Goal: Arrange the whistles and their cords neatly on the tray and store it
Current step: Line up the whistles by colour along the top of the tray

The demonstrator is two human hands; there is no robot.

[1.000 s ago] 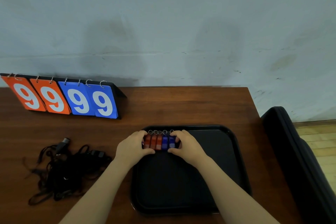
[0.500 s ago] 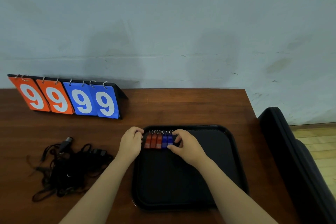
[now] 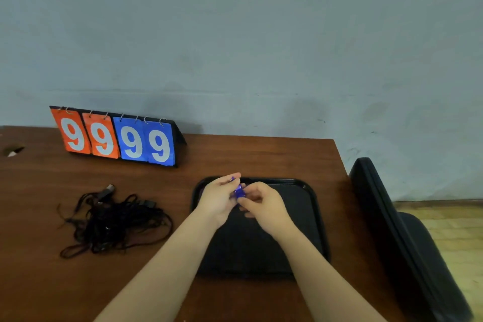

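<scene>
Where both hands pressed the whistle row, they now pinch a blue whistle (image 3: 239,191).

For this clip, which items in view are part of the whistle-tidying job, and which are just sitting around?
Part of the job:
- blue whistle, held between left hand and right hand
- black tray
- tangled black cords on the table

Just lying about:
- flip scoreboard showing 9s
- black chair
</scene>
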